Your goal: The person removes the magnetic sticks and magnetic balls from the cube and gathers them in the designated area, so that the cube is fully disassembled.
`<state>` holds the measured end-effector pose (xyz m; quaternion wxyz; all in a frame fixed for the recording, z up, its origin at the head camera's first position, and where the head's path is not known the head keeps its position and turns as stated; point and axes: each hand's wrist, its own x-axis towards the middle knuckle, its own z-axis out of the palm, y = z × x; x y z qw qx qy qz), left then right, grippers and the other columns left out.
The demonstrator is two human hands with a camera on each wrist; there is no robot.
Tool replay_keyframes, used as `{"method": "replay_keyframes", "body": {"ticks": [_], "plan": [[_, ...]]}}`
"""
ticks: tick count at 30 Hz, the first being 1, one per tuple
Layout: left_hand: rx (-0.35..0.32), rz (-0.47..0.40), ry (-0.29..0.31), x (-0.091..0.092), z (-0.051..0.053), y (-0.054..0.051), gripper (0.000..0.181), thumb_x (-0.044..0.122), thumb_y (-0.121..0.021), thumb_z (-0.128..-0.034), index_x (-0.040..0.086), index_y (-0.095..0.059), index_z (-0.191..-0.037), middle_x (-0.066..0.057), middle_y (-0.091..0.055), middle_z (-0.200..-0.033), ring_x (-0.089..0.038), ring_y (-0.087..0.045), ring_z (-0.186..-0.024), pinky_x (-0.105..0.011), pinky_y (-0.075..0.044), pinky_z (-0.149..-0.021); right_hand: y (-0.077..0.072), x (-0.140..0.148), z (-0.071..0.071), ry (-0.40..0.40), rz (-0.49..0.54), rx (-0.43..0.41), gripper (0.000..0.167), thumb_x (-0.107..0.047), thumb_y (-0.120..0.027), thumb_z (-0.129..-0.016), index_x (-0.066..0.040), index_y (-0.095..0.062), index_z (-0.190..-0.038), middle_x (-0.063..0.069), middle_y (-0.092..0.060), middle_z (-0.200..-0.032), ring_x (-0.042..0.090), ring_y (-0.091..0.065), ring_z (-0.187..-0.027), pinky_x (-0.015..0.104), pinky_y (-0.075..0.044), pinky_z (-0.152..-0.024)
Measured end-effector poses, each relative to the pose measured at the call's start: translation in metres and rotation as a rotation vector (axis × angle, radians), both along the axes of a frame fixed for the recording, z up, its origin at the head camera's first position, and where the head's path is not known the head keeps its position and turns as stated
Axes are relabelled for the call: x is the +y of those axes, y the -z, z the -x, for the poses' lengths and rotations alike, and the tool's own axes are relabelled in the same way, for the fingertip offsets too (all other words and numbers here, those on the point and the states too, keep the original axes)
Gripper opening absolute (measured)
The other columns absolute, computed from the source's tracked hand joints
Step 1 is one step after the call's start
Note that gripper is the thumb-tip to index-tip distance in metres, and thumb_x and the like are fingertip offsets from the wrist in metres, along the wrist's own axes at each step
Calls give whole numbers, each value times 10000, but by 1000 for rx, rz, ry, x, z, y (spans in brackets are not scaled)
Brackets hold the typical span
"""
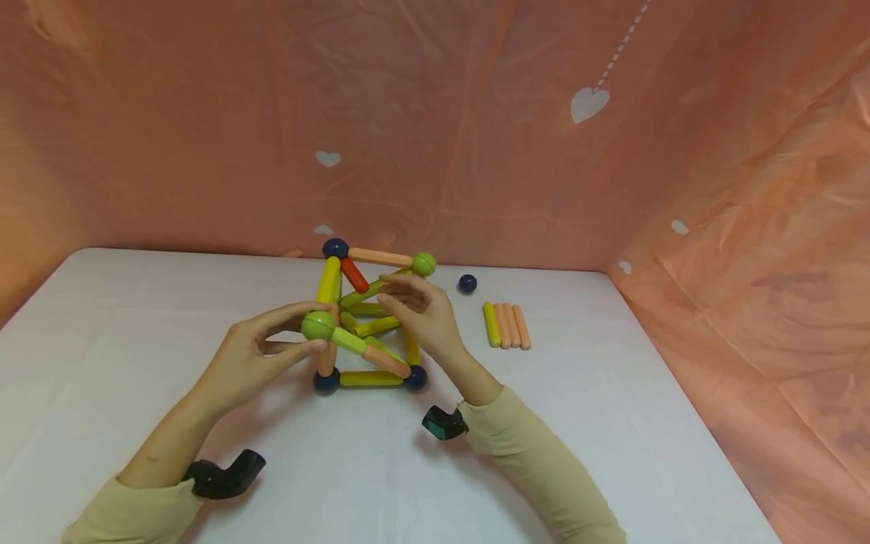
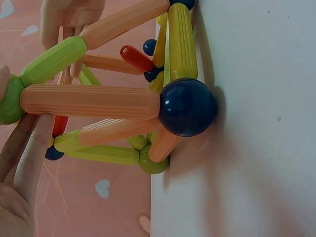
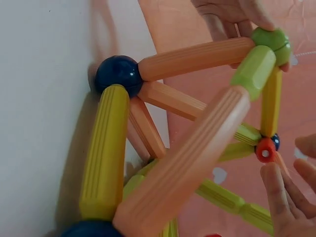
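Tabletop (image 1: 156, 310): flat, white-covered; gives the ball-and-rod frame (image 1: 376, 326) a level footing. Frame stands left of centre, within reach of both hands, its near dark blue corner balls on the cloth.

Left hand (image 1: 246, 357): thumb and fingers pinching the light green ball (image 1: 317, 326) at the raised near corner, probably to steady that joint; rods run from it down to both near corner balls.

Right hand (image 1: 428, 316): at the frame's right side, fingers loosely bent, thumb apart, nothing seen in the grip.

Four loose rods (image 1: 502, 326): side by side, right of the frame; likely kept handy.

Red rod (image 1: 355, 276): one end at the far top blue ball (image 1: 335, 248), apparently supported there; other end free, near right fingertips.

Loose blue ball (image 1: 467, 284): apart, beyond the rods.
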<state>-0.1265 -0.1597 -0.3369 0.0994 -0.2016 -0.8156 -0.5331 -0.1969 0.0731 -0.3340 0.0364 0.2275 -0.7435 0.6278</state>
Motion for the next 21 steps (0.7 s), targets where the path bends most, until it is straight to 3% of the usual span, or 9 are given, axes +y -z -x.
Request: {"method": "replay_keyframes", "body": {"ticks": [4,14,21], "plan": [[12,12,-5,0,0,1,440,98,-718,-852,157,-613,-1275,193,-646,-1158,44,-600,-1018,-165,-536,-796,0,-10,1,-44,-2,-17,364,-9,-640,-895,39,-584,-1252,248,-651,-1135,304,-640,-1062,304,-535,-908],[-9,2,-6,-1,-1,2,442,117,-716,-857,137,-605,-1284,179,-642,-1160,50,-597,-1022,-181,-548,-784,0,-29,9,-54,-43,-47,447,-21,-623,-909,-16,-528,-1347,201,-595,-1274,330,-627,-1101,311,-540,-901],[10,-37,5,1,-2,3,450,76,-718,-846,93,-604,-1281,218,-625,-1138,59,-602,-1013,-183,-552,-772,2,-39,16,-57,-92,35,452,-55,-613,-927,-47,-517,-1368,202,-617,-1237,319,-646,-1064,277,-539,-893]]}}
